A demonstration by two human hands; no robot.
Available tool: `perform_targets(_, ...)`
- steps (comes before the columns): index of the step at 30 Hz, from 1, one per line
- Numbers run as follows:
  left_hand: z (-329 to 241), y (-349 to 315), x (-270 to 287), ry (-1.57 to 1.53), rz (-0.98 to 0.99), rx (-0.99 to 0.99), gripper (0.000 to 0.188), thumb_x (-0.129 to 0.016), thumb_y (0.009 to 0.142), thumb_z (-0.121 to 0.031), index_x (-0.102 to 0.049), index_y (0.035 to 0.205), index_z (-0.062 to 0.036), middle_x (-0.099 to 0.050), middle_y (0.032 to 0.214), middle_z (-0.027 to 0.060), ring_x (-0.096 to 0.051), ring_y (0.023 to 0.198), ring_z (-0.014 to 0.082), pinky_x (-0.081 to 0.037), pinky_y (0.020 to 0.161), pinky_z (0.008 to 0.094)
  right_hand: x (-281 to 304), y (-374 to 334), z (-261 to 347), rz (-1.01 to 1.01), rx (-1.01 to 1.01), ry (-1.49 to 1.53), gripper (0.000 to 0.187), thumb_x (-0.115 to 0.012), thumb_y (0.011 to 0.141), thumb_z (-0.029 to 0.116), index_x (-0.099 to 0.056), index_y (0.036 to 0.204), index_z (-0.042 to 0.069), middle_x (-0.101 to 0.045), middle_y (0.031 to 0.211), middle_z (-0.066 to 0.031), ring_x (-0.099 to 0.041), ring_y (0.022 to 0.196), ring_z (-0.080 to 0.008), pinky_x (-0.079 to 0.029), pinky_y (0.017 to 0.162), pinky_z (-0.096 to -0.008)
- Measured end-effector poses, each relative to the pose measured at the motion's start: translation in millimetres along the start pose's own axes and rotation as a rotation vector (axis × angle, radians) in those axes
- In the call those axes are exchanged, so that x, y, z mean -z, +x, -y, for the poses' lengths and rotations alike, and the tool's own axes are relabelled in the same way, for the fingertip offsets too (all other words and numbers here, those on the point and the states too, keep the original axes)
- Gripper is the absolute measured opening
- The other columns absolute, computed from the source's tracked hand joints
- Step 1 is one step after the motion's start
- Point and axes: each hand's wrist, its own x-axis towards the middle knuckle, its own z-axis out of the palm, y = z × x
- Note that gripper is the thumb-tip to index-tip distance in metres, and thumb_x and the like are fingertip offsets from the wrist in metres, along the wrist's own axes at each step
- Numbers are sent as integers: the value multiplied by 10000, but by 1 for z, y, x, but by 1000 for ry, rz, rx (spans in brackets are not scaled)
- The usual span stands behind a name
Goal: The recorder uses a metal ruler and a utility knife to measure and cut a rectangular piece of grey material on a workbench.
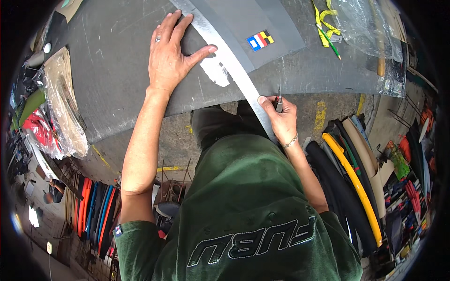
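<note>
A long metal straightedge (225,61) runs from the far edge of view toward me, its near end past the table's front edge. My left hand (171,54) lies on the dark table with fingers spread, its fingertips and thumb at the straightedge's left side. In my right hand (281,117) is a cutting knife (279,104), its blade pointing away from me. That hand's thumb and fingers also meet the straightedge near the table edge. Right of the straightedge lies a grey sheet (281,23) bearing a small multicoloured patch (260,40).
A yellow measuring tape (320,16), a green pencil (333,47) and clear plastic (365,28) lie at the table's far right. Wrapped brown material (61,89) is at the left. Rolls of fabric, one yellow (354,180), stand below on both sides. A person (54,192) is far left.
</note>
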Motion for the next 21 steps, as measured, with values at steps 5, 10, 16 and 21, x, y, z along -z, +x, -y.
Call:
perform_targets(5,0,0,0,-10,-4,-3,880,-805,721,-683,-631,1372,-118,-552,1476,120,-484,1404,318,-359,1185,494,0,0,-1,-6,7,25,237,-812,914,236,-776,904,2,-702,770,24,-568,733,-55,-453,700,-251)
perform_targets(10,1,-1,-1,-8,-2,2,874,-807,723,-679,-634,1370,-117,-552,1477,121,-484,1404,322,-359,1185,494,0,0,2,6,0,5,231,-809,918,234,-771,887,8,-684,751,38,-548,712,-46,-440,672,-250)
perform_targets(16,1,-1,-1,-17,-12,-8,878,-811,717,-676,-638,1364,-109,-552,1474,129,-481,1404,336,-365,1176,496,-1,0,3,-17,28,19,237,-805,924,236,-760,874,9,-665,727,49,-531,691,-37,-429,645,-247)
perform_targets(21,1,-1,-2,-11,-12,-7,877,-813,717,-671,-638,1362,-103,-556,1466,132,-479,1404,336,-369,1172,497,0,0,2,-19,32,-15,240,-801,930,236,-757,867,8,-656,721,54,-521,680,-34,-424,632,-242)
